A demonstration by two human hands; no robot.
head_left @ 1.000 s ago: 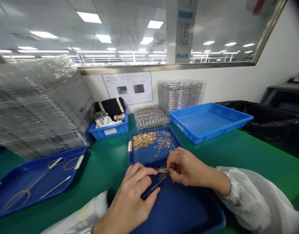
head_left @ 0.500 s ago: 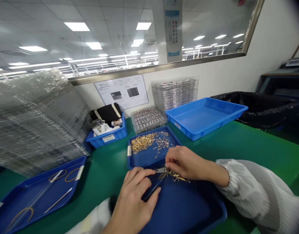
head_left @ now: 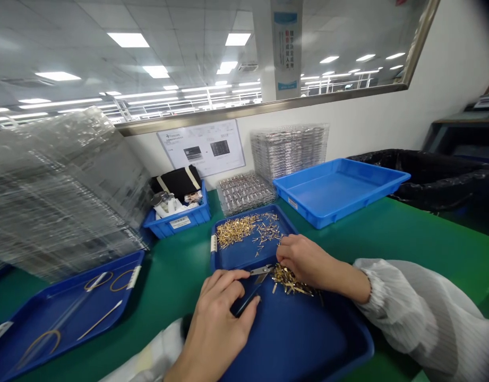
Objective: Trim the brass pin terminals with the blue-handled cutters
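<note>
My left hand (head_left: pixel 218 321) is closed around a pair of small pliers (head_left: pixel 262 270) with dark blue handles and silver jaws. The jaws point right, above the dark blue front tray (head_left: pixel 284 345). Beyond the jaw tips, a heap of small gold metal pins (head_left: pixel 290 281) lies in that tray. Over the heap's far right side is my right hand (head_left: pixel 308 260), its fingers curled and pinched together. What it pinches, if anything, is hidden or too small to make out. A second blue tray (head_left: pixel 232 260) just behind holds more loose gold pins (head_left: pixel 236 231).
A bright blue tray (head_left: pixel 335 204) and stacked clear plastic trays (head_left: pixel 290 151) stand at the back. A small blue bin (head_left: pixel 180 220) holds assorted items. To the left are tall wrapped plastic stacks (head_left: pixel 61 196) and a tray with a cotton swab (head_left: pixel 101 319). A black-lined bin (head_left: pixel 431 175) is far right.
My right hand has moved up and slightly right, away from the pliers' jaws, so more of the pin heap shows. My left hand keeps hold of the pliers. The view has shifted slightly.
</note>
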